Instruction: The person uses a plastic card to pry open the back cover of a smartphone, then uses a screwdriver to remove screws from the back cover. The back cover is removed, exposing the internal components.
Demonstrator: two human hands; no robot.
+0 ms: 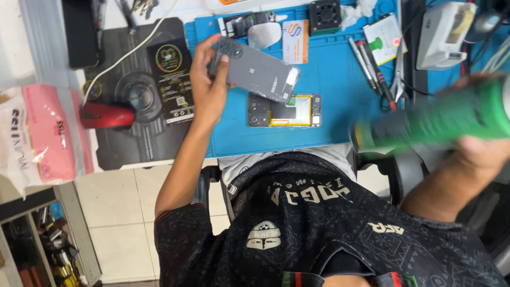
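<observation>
Grey phone back cover, held tilted above the blue work mat in the left hand, fingers wrapped around its camera end, grip closed on it. Just below it, flat on the mat, an opened phone body with a yellow battery area showing, apart from the cover. Green cylindrical can, blurred, grasped in the right hand near the right edge, hovering off the mat's lower right corner. Further back on the mat: a small black fan, an orange and white card, a thin metal plate, plus tweezers and screwdrivers lying side by side near the right end. Left of the mat, a dark pad bearing a red tool and a black printed card. Pink packet in clear plastic at far left.
</observation>
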